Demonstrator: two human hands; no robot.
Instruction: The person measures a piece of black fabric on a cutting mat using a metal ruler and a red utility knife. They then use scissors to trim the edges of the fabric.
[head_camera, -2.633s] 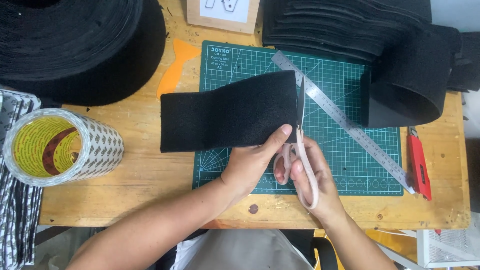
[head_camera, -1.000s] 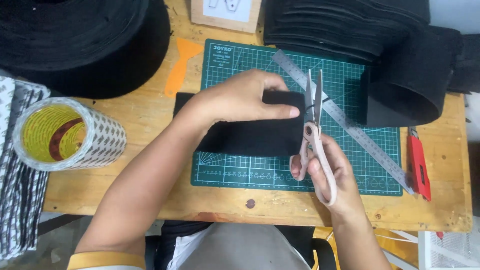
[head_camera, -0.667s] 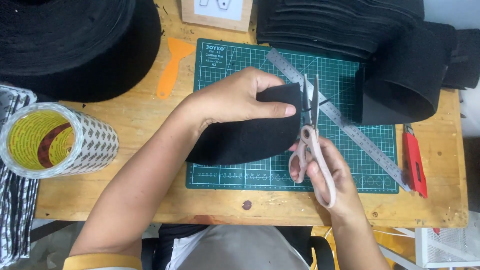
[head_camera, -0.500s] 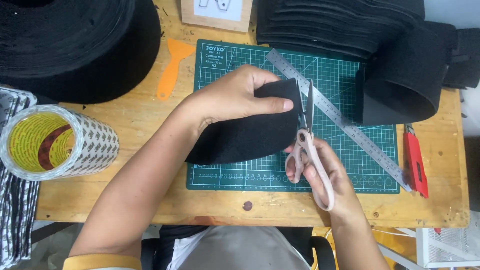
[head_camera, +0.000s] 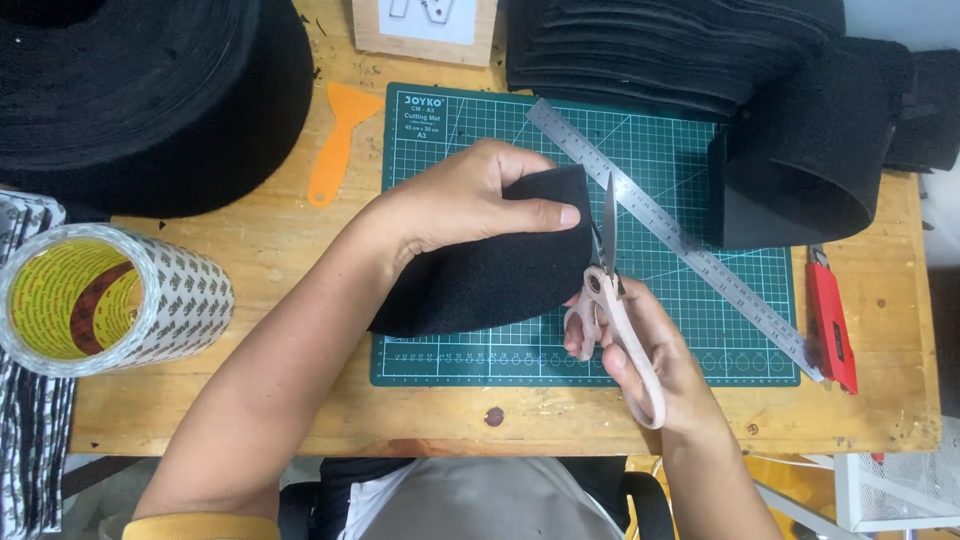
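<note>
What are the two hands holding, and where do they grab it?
The left hand pinches the black felt piece at its right edge; the right hand grips the scissors by their pink handles.

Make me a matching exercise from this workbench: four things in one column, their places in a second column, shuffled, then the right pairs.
Things:
1. scissors
2. orange scraper
3. red utility knife
4. tape roll

Places:
A. at the table's left edge
B. in the right hand, at the black felt piece
C. right of the green cutting mat, past the steel ruler
D. just left of the mat's top corner

Pairs: 1-B, 2-D, 3-C, 4-A
</note>
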